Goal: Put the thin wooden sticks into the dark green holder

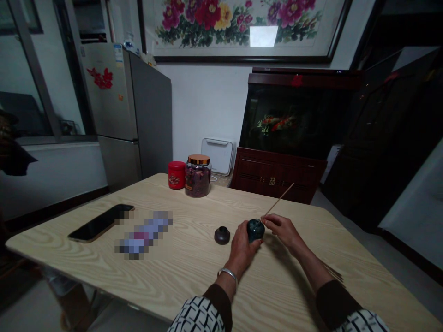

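Tabletop (173, 276): fingers (246, 243) around pot (255, 229) and stick (278, 199)

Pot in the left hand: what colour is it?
The pot is dark teal; head view.

A pixelated patch (143, 235) hides whatever lies beside the phone (100, 223). The left hand (242, 246) covers the near side of the jar (256, 229). A forearm (311, 265) hides most of the sticks (334, 273).

No text fully readable. Small pale lettering on top right rim of fish tank (294, 120): too small to read. Gold mark on wooden cabinet (277, 177): unreadable. Sticker at top corner of fridge (114, 106): print illegible. Labels on red tin (176, 175) and glass jar (197, 177): blurred. Flat pack (143, 234) on bench (194, 267): pixelated.
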The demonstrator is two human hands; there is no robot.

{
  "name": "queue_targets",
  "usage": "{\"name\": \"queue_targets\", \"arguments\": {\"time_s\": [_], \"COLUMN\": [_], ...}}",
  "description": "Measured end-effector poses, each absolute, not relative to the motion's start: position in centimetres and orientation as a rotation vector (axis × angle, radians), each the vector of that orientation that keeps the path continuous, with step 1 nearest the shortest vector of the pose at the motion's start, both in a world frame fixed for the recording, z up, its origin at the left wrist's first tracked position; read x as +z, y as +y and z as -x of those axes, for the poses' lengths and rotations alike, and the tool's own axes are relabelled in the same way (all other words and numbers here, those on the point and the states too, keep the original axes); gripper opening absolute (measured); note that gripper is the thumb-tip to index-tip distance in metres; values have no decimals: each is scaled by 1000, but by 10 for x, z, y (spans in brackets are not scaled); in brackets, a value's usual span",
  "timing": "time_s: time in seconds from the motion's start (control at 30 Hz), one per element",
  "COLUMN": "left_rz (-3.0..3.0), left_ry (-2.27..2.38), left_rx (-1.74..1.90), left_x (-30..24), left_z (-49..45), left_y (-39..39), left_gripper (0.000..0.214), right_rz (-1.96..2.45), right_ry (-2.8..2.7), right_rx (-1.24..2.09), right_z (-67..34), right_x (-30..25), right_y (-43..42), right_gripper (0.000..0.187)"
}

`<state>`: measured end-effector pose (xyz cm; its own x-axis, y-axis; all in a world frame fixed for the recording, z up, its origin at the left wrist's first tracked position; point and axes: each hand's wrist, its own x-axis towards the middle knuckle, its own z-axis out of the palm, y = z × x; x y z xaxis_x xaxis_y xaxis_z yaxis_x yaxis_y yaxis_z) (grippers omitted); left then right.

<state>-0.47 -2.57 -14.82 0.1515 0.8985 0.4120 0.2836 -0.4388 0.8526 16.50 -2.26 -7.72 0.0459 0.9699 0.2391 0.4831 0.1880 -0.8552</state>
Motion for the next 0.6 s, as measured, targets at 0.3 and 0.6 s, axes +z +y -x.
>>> {"name": "queue_targets", "arguments": {"time_s": [0.3,0.6], "left_rz": [-1826,-1855], "left_ry": [1124,1147], "left_rx": [1319,1308], "left_x": [-152,-155], "left_z": [5,3], "left_y": [-24,-22], "left_gripper": [61,65], "right_rz": [2320,2379], "right_ry": [-1798,-1707], "right_rx": [70,74], "right_z": [-272,-276], "right_x": [-110,-118], "right_y": [-43,-37], "right_gripper": [19,11]}}
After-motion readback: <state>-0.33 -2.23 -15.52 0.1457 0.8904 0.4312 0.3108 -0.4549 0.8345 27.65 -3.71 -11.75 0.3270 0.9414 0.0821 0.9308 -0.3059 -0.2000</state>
